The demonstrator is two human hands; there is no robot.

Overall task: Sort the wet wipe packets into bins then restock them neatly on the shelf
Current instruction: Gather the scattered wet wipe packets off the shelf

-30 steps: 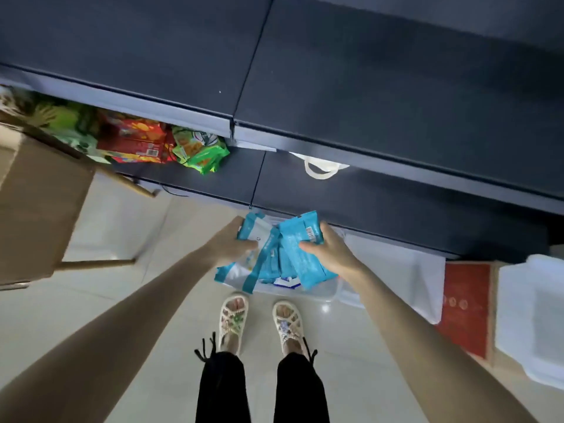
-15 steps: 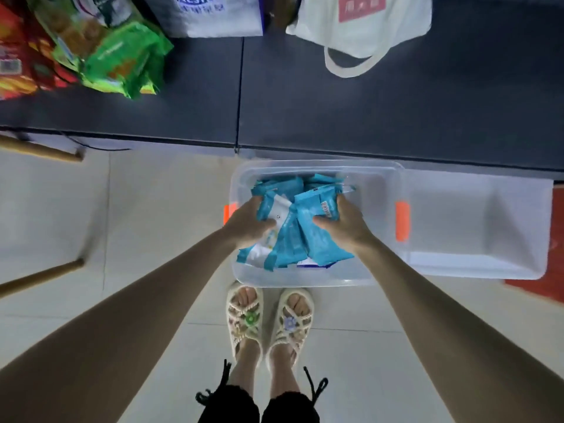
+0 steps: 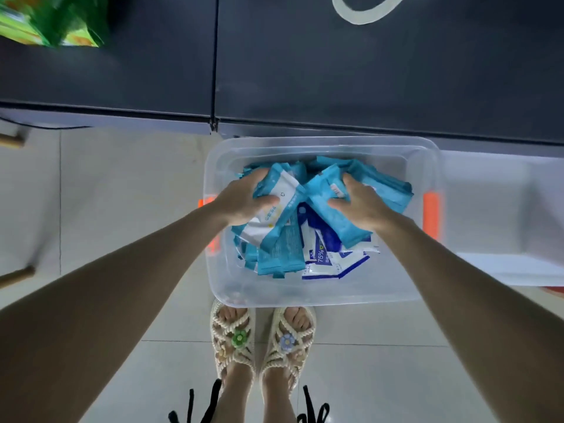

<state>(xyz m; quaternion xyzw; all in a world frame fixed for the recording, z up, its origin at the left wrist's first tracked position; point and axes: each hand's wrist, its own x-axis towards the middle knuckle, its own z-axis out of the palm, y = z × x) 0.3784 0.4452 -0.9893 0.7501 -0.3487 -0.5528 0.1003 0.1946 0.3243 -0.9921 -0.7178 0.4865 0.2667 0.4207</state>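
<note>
A clear plastic bin with orange latches stands on the floor against the dark bottom shelf. Several teal wet wipe packets are piled in it, with a few white and dark blue packets near the front. My left hand grips a teal and white packet at the left of the pile, thumb laid over it. My right hand holds a bunch of teal packets at the right. Both hands are inside the bin, and the packets under them are partly hidden.
A second translucent bin lies right of the first. Green snack packs and a white bag handle sit on the shelf. Wooden legs show at the left. My sandalled feet stand just before the bin.
Both hands have carried the bundle of teal packets down from shelf height into the clear bin. My view has tilted down toward the floor and closer to the bin.
</note>
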